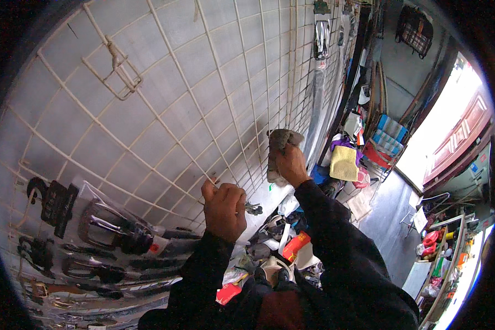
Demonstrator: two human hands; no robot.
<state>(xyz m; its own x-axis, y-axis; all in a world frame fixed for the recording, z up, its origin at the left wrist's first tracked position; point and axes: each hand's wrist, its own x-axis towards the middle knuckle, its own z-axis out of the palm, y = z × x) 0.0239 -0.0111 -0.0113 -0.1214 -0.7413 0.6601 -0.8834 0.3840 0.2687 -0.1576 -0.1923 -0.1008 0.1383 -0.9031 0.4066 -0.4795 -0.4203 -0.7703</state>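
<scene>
A white wire grid panel (168, 47) stands against a pale wall on my left and ahead. My right hand (293, 165) is closed round a bunched grey-brown cloth (279, 144), which lies against the wires in the grid's middle part. Lower and further left, my left hand (224, 210) has its fingers curled at the grid and appears to grip a wire. Part of that grip is hidden behind the knuckles. A small metallic thing (253, 209) shows just right of my left hand; its kind is unclear.
Packaged belts (118, 228) hang at the grid's lower left. A wire hook (118, 69) sits higher up. Mixed goods and bags (269, 234) crowd the floor near my feet. A yellow cloth (344, 163) and a blue-striped folding chair (389, 136) are beyond my right arm, near a bright doorway.
</scene>
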